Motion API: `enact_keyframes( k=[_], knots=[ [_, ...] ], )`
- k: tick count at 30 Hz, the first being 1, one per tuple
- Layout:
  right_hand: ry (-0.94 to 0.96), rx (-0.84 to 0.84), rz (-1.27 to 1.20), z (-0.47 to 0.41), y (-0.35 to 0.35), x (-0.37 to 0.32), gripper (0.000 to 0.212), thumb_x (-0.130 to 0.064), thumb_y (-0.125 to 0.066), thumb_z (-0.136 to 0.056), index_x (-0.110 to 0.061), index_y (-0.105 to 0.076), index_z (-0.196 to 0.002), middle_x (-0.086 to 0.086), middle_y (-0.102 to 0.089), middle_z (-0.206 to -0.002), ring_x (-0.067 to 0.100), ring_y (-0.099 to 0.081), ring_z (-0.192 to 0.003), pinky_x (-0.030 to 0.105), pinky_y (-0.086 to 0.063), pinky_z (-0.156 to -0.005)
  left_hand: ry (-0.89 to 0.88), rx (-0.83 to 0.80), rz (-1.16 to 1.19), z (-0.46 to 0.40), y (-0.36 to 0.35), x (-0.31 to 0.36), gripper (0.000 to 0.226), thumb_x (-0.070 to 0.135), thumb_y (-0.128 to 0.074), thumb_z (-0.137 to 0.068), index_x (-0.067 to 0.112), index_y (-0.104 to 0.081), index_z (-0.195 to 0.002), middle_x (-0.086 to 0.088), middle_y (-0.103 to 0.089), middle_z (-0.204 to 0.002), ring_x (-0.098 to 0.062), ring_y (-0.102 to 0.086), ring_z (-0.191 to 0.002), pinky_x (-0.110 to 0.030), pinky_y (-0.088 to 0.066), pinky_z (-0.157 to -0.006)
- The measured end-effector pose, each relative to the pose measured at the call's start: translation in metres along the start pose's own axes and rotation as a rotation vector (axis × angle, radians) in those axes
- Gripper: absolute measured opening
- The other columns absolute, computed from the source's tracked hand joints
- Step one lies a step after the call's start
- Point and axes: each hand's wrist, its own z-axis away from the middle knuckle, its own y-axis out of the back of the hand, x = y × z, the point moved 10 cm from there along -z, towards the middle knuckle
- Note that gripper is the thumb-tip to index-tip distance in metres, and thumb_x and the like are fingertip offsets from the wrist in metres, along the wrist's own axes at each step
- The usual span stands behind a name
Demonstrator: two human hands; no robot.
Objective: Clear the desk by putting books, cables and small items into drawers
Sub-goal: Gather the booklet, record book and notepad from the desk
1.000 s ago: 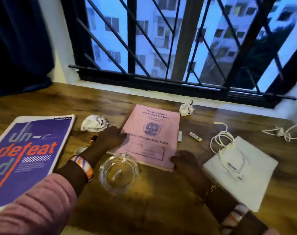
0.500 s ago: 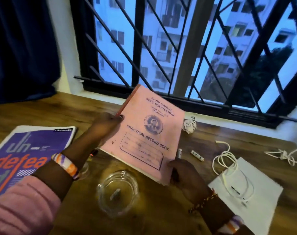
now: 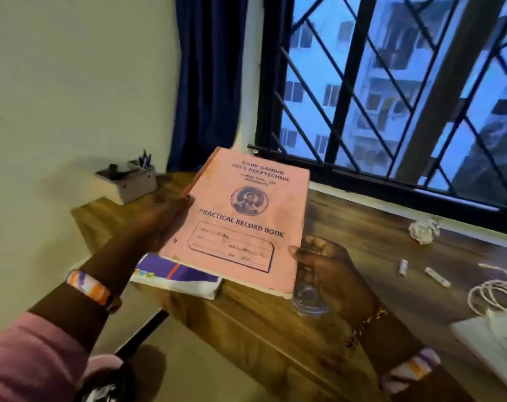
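Head view. I see the pink record book [image 3: 240, 224] held up above the wooden desk [image 3: 371, 250], cover facing the camera and tilted so that its top edge leans toward 12 o'clock. The left hand [image 3: 156, 224] grips the book's spine edge at 9 o'clock, thumb on the cover and the remaining fingers hidden behind it. The right hand [image 3: 330, 271] grips the lower corner at 4 o'clock, thumb tip on the cover's edge and fingers curled beneath. Each wrist carries a striped orange, white and purple band [image 3: 91, 287].

Under the book, at 7 o'clock of it, lies a purple-covered book [image 3: 176, 272] flat on the desk near the desk's left edge. A clear glass ashtray [image 3: 308, 297] stands on the desk just behind the right hand, partly covered by it. At 3 o'clock of the held book I note a crumpled paper ball [image 3: 421, 232] by the window sill, two small white items [image 3: 420, 272] lying apart from each other, and a coiled white cable [image 3: 491, 295] whose end rests on a white sheet [image 3: 490, 346]. At 10 o'clock, in the far desk corner against the wall, stands a small organiser box [image 3: 129, 181] with pens; its contents are too blurred to tell further. A dark blue curtain [image 3: 208, 82] hangs at 12 o'clock, beside the barred window [image 3: 391, 91].
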Motion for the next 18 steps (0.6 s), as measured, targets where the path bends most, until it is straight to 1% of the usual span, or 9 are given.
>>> enact_keyframes(
  k=[2, 4, 6, 9, 10, 11, 13, 15, 18],
  knots=[
    [-0.009, -0.012, 0.027, -0.003, -0.024, 0.002, 0.026, 0.005, -0.056, -0.086, 0.003, -0.058, -0.112, 0.018, -0.069, -0.101, 0.023, -0.07, -0.076, 0.029, -0.059, -0.057, 0.056, 0.111, -0.041, -0.011, 0.034, -0.017, 0.03, 0.02, -0.063, -0.085, 0.005, -0.049, -0.063, -0.007, -0.056, -0.043, -0.016, -0.05, -0.038, -0.02, -0.04, -0.041],
    [-0.028, -0.012, 0.096, -0.01, -0.042, 0.005, 0.029, 0.004, -0.057, -0.086, 0.003, -0.058, -0.114, 0.019, -0.068, -0.107, 0.028, -0.068, -0.086, 0.03, -0.059, -0.063, 0.078, 0.176, -0.087, -0.014, 0.059, -0.027, 0.034, 0.015, -0.058, -0.089, 0.007, -0.045, -0.058, 0.0, -0.047, -0.029, -0.009, -0.043, -0.025, -0.014, -0.034, -0.032],
    [-0.049, -0.015, 0.165, -0.021, -0.058, 0.012, 0.029, 0.004, -0.056, -0.087, 0.005, -0.057, -0.116, 0.021, -0.066, -0.111, 0.034, -0.066, -0.095, 0.033, -0.056, -0.07, 0.032, 0.2, -0.231, -0.027, 0.08, -0.037, 0.033, 0.015, -0.051, -0.093, 0.006, -0.049, -0.062, -0.005, -0.053, -0.04, -0.012, -0.047, -0.034, -0.018, -0.037, -0.035],
    [-0.071, 0.028, 0.323, -0.04, -0.073, 0.027, 0.025, 0.006, -0.055, -0.086, 0.008, -0.06, -0.11, 0.022, -0.067, -0.103, 0.033, -0.067, -0.085, 0.026, -0.054, -0.06, -0.02, 0.14, -0.432, -0.047, 0.097, -0.056, 0.028, 0.018, -0.041, -0.097, 0.003, -0.056, -0.079, -0.018, -0.061, -0.077, -0.024, -0.056, -0.064, -0.034, -0.049, -0.06],
    [-0.083, 0.049, 0.378, -0.047, -0.079, 0.033, 0.023, 0.007, -0.055, -0.086, 0.008, -0.062, -0.107, 0.022, -0.068, -0.101, 0.029, -0.066, -0.079, 0.023, -0.053, -0.056, -0.007, 0.114, -0.448, -0.056, 0.1, -0.064, 0.026, 0.016, -0.041, -0.097, 0.002, -0.057, -0.08, -0.018, -0.061, -0.077, -0.028, -0.058, -0.067, -0.037, -0.051, -0.064],
    [-0.104, 0.073, 0.408, -0.055, -0.083, 0.04, 0.022, 0.008, -0.055, -0.085, 0.009, -0.063, -0.105, 0.024, -0.067, -0.101, 0.028, -0.065, -0.079, 0.024, -0.052, -0.058, 0.015, 0.104, -0.466, -0.066, 0.105, -0.073, 0.026, 0.013, -0.044, -0.095, 0.004, -0.056, -0.075, -0.015, -0.06, -0.071, -0.029, -0.057, -0.063, -0.037, -0.05, -0.061],
    [-0.151, 0.124, 0.445, -0.068, -0.089, 0.057, 0.024, 0.013, -0.051, -0.084, 0.011, -0.062, -0.105, 0.028, -0.065, -0.104, 0.034, -0.064, -0.087, 0.033, -0.051, -0.065, -0.001, 0.098, -0.611, -0.085, 0.11, -0.081, 0.031, 0.011, -0.047, -0.092, 0.011, -0.051, -0.061, -0.007, -0.053, -0.058, -0.022, -0.052, -0.052, -0.029, -0.045, -0.051],
    [-0.182, 0.176, 0.486, -0.077, -0.09, 0.07, 0.023, 0.014, -0.051, -0.082, 0.015, -0.06, -0.103, 0.032, -0.064, -0.103, 0.037, -0.063, -0.088, 0.035, -0.048, -0.065, -0.036, 0.062, -0.704, -0.103, 0.107, -0.089, 0.034, 0.013, -0.048, -0.093, 0.013, -0.05, -0.059, -0.005, -0.053, -0.056, -0.02, -0.053, -0.052, -0.025, -0.043, -0.049],
    [-0.199, 0.243, 0.599, -0.085, -0.09, 0.079, 0.017, 0.01, -0.052, -0.083, 0.012, -0.063, -0.096, 0.025, -0.065, -0.092, 0.029, -0.06, -0.075, 0.027, -0.045, -0.057, -0.117, 0.058, -0.788, -0.12, 0.105, -0.092, 0.035, 0.019, -0.048, -0.093, 0.018, -0.053, -0.058, -0.001, -0.057, -0.055, -0.014, -0.053, -0.051, -0.02, -0.036, -0.048]
  ],
)
